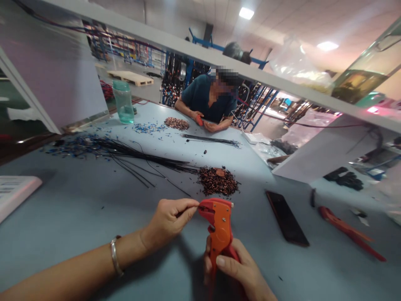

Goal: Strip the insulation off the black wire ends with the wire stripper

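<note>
My right hand (233,267) is wrapped round the handles of a red and orange wire stripper (221,225), which stands upright with its jaws toward the left. My left hand (171,221) is closed, thumb and forefinger pinching the end of a thin dark wire right at those jaws; most of this wire is hidden. Just behind the stripper lies a heap of small black and copper-coloured cut pieces (217,182). A bundle of long black wires (150,156) stretches from that heap to the left, with several strands lying loose in front of it.
Right of the stripper lie a black phone (287,218) and a red-handled tool (347,232). Across the table a person (206,98) holds a red tool, near more wires (213,141) and another copper heap (177,123). A green bottle (123,102) stands far left; a white shelf beam (194,56) spans above.
</note>
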`<move>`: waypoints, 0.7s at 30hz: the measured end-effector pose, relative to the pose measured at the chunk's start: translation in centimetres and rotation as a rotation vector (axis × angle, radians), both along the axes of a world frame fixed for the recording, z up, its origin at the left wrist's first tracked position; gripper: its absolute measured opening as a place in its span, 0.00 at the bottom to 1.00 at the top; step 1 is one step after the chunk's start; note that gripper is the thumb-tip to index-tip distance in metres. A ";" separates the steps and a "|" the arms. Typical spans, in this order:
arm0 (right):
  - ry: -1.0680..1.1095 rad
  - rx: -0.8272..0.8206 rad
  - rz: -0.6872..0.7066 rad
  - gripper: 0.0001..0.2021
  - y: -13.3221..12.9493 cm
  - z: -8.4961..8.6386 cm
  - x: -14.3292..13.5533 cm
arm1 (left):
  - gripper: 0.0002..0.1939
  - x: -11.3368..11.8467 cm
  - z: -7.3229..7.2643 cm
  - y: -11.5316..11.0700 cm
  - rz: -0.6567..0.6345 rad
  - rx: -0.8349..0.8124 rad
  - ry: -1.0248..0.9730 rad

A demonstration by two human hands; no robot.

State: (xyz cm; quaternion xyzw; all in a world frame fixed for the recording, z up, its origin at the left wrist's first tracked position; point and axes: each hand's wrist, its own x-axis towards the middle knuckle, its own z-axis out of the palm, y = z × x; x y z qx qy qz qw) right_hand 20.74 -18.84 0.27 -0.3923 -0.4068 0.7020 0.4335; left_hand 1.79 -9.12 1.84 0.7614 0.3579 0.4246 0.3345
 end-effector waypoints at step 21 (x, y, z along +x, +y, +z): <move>-0.245 0.049 -0.125 0.22 -0.2 -1.8 -1.2 | 0.13 0.3 -0.9 -0.1 0.018 -0.122 -0.049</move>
